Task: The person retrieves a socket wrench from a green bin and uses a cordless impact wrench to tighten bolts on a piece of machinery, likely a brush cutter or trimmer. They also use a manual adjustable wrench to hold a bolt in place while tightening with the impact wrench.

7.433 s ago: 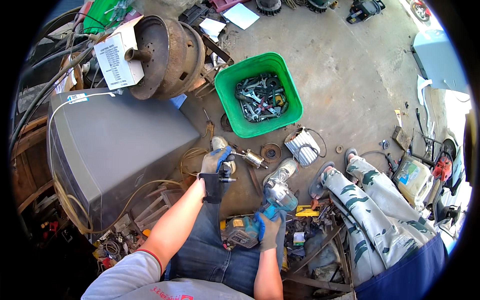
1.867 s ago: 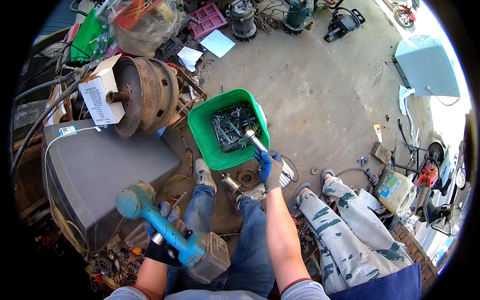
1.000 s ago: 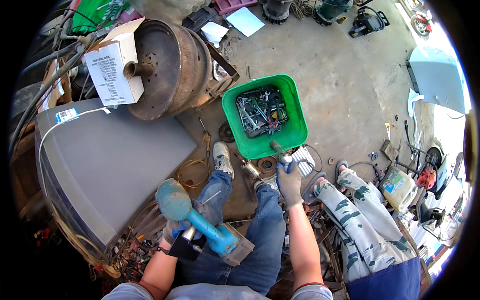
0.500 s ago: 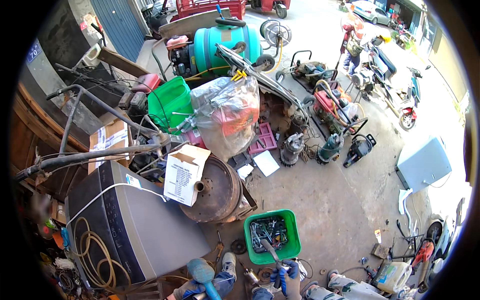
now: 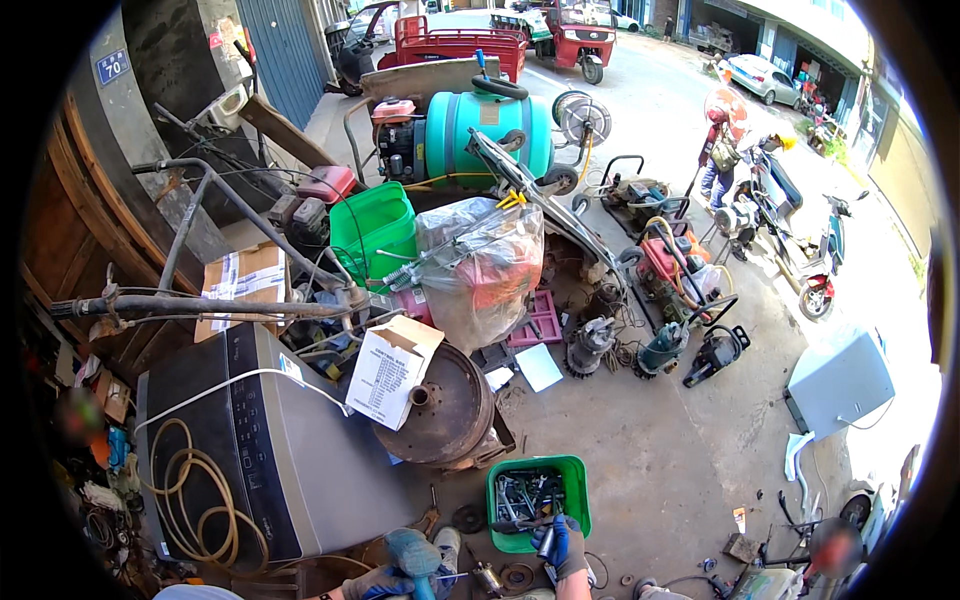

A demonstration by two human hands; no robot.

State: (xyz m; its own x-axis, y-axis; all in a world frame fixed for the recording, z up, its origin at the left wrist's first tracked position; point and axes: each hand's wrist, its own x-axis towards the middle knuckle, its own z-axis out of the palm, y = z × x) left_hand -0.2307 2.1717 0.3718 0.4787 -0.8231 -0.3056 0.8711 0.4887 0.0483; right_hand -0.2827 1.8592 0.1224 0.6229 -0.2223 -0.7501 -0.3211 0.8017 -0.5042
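Observation:
My left hand (image 5: 385,585), wearing a blue and grey glove at the lower edge, is closed on the teal power tool (image 5: 412,558); a thin metal rod sticks out beside it. My gloved right hand (image 5: 568,550) is closed on a metal cylindrical tool (image 5: 546,543) with a dark end, over the near rim of the green bin (image 5: 574,497). Jumbled spanners and other tools fill the bin. A small metal cylinder (image 5: 486,579) and a dark ring (image 5: 516,578) lie on the floor between my hands.
A grey washing machine (image 5: 317,480) and rusty wheel (image 5: 450,410) stand left. Behind are machinery, a teal tank (image 5: 480,140) and a red three-wheeler (image 5: 585,35). A person (image 5: 718,175) stands near parked scooters; another person's foot shows bottom right. A pale cabinet (image 5: 838,385) stands right.
The view has tipped up toward the street, dropping my hands to the lower edge. My right hand keeps the metal tool near the bin; my left still holds the power tool.

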